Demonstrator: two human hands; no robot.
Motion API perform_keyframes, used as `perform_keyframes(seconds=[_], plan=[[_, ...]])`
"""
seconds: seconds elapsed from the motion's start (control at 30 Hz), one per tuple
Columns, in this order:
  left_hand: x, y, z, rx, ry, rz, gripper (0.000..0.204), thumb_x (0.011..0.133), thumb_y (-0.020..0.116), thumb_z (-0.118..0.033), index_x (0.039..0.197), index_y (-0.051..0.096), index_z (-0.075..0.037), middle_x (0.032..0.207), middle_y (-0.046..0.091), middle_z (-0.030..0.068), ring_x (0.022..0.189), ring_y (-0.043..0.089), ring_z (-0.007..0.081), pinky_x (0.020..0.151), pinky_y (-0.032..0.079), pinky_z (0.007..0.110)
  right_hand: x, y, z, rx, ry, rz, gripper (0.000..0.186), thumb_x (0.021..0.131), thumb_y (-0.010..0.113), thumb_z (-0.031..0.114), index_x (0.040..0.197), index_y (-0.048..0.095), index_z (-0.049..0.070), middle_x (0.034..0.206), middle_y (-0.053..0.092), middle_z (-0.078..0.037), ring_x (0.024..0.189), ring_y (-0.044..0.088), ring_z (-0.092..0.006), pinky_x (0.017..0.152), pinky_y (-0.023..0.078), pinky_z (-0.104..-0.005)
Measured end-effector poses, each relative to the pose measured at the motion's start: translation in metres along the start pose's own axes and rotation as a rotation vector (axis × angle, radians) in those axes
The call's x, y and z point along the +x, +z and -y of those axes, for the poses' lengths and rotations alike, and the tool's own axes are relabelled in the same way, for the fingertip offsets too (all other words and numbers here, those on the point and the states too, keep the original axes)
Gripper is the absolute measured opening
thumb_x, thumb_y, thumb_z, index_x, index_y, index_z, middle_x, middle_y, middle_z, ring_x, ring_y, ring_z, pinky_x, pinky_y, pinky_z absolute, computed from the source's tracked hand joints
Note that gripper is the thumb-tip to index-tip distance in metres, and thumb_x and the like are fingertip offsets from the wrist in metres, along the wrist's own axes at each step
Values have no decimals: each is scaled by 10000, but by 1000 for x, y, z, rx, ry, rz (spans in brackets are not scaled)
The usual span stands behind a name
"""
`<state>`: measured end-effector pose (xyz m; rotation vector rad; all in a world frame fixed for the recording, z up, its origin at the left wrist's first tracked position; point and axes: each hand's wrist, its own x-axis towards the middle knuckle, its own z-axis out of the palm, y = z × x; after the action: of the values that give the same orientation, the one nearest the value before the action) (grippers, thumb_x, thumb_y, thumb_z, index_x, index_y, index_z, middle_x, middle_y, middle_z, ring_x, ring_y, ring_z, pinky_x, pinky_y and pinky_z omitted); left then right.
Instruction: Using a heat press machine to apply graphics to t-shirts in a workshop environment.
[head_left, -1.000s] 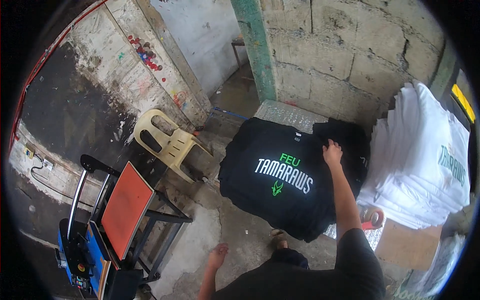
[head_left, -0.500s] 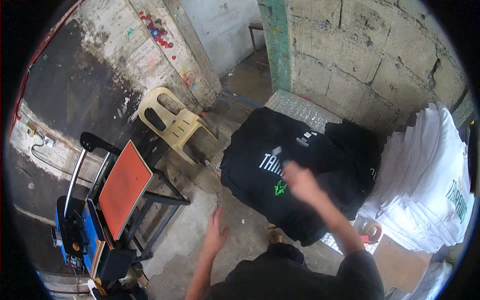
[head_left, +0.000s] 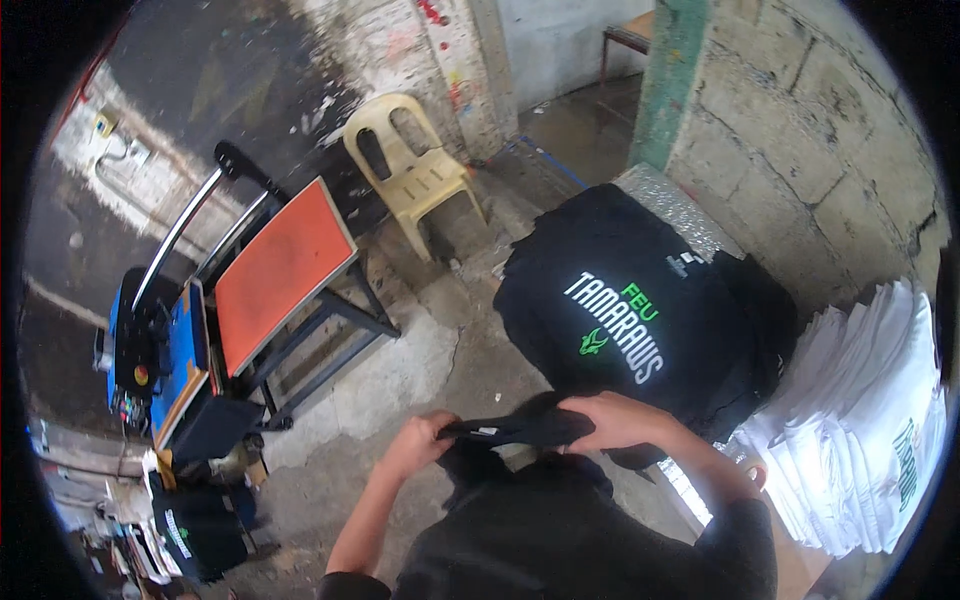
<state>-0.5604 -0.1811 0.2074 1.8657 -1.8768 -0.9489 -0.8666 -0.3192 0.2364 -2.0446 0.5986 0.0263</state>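
Note:
Both my hands hold a black T-shirt [head_left: 525,428] bunched in front of my body, with a small white label showing at its edge. My left hand [head_left: 418,444] grips one end with closed fingers. At the other end, my right hand [head_left: 612,421] is closed round the cloth, its thumb toward the middle. Much of the shirt blends into my own dark clothing. Beyond my right hand lies a pile of black T-shirts [head_left: 560,262], the top one spread flat with white and green lettering and a green animal-head print facing up.
At left stands a heat press [head_left: 285,272] with an orange-red board and blue parts. Behind it is a cream plastic chair [head_left: 425,182]. A tall stack of white shirts [head_left: 850,420] rises at right, beside the block wall [head_left: 790,150]. More black shirts [head_left: 200,530] lie at lower left.
My right hand has come back from over the pile, and my empty left hand has closed on cloth. Both now hold a black T-shirt. The view has turned, shifting the press and chair right and up.

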Motion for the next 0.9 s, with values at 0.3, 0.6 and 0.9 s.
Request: perform_keyframes(seconds=[0.3,0.6,0.9], plan=[[-80,-99,58,-9,-160,-343,208,685,725,-121,823,600,-30,654,579,127,619,581,224,572,437,343,68,-23,82,-232,-115,-364,231,645,718,44,803,558,-6,756,564,-156,764,578,-323,670,434,-374],[-180,-113,149,177,-174,-222,234,647,743,-122,853,654,-57,747,641,129,704,630,275,607,479,392,124,22,103,-589,-105,183,349,654,750,201,873,618,-37,804,624,-229,841,617,-364,739,476,-392],[-252,-265,85,905,-133,-1486,358,600,525,85,903,650,-61,762,558,157,681,550,322,623,446,394,192,-27,278,-933,-698,-1007,489,613,439,-106,1046,630,15,1018,633,-142,955,584,-293,888,420,-380]])
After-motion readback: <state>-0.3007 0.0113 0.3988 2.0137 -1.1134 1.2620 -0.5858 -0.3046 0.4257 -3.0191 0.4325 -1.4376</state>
